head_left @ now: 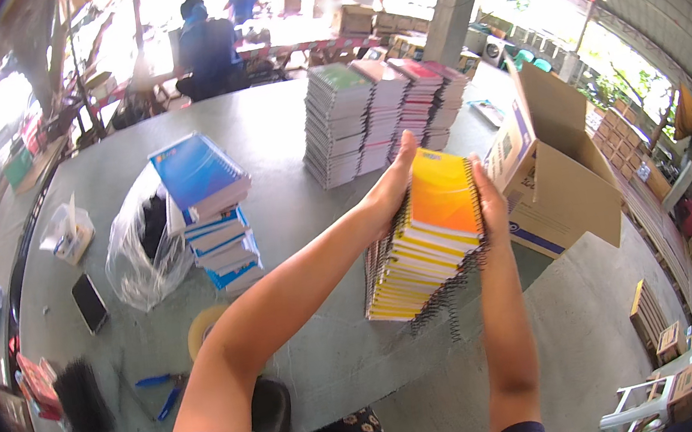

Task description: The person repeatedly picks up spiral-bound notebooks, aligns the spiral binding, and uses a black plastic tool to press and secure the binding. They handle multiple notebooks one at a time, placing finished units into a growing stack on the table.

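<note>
Both my hands grip a thick stack of yellow and orange spiral notebooks (430, 236), lifted above the grey table (284, 137) and leaning to the right. My left hand (390, 189) presses the stack's left side, fingers reaching up past its top edge. My right hand (489, 203) clamps the right side, along the black wire bindings. An open cardboard box (552, 169) stands just right of the stack, its flaps up.
Rows of stacked notebooks (377, 113) stand at the table's far side. A blue notebook pile (211, 211) sits left beside a clear plastic bag (139, 250). A phone (89, 302), tape roll (202, 327) and blue pliers (163, 394) lie near me. People sit far off.
</note>
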### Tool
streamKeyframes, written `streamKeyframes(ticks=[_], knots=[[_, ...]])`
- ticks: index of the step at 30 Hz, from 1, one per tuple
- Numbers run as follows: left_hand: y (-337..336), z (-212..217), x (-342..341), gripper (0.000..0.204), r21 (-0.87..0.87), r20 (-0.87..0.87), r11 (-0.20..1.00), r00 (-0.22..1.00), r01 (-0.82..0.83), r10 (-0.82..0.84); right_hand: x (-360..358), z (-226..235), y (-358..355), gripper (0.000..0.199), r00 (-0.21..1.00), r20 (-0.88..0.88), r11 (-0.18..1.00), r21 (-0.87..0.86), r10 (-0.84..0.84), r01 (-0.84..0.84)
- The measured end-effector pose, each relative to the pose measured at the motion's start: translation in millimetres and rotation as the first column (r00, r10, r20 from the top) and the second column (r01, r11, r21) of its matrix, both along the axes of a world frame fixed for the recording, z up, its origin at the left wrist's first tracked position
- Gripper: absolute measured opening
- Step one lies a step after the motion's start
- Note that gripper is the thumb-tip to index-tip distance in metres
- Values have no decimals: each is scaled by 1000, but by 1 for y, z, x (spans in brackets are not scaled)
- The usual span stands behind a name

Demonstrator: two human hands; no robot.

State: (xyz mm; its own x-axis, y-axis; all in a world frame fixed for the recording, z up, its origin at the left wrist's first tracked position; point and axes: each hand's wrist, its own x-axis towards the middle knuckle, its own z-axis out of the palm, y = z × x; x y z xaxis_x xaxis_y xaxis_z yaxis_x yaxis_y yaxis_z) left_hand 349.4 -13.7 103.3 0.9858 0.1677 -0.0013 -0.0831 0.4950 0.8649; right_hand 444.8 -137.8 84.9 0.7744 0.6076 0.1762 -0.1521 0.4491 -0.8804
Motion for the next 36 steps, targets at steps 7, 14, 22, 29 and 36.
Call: streamKeyframes(ticks=[7, 14, 22, 29, 36], knots=[[20, -83, -33, 93, 102, -508, 966, 822, -239, 257, 2, -74, -46, 48, 991, -129, 997, -70, -26, 17], [-8, -187, -23, 95, -366, -228, 931, 968, 17, -108, 23, -271, -74, 49, 327, 931, 813, -314, 162, 490], [-22, -190, 55, 96, -169, -425, 910, 861, -378, 279, 124, -272, -55, 51, 389, 849, 771, -504, 358, 389], [-7, -203, 122, 93, -185, -432, 823, 796, -538, 423, 180, -254, -13, 61, 970, -5, 939, -248, 243, -237], [16, -198, 54, 71, 256, -266, 917, 890, -306, 371, 132, -181, -16, 63, 916, -352, 957, -137, 193, -254]])
